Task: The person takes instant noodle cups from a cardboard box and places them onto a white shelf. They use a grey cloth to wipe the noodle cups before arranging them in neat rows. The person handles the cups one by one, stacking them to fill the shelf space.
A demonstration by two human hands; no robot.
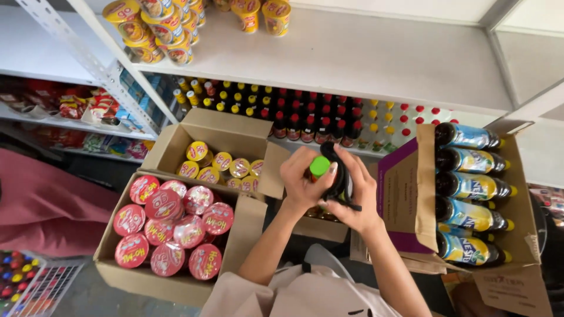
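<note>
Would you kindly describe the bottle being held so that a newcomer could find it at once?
Look below the white shelf, between the open cardboard boxes. The left hand grips the bottle there; it alone has a bright green cap.

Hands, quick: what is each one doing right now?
Left hand: closed on a green-capped bottle.
Right hand: closed on a black handheld device.

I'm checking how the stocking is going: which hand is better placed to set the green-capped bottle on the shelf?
Probably the left hand: its fingers wrap the green-capped bottle just below the cap. The right hand is occupied holding a black device against it.
</note>
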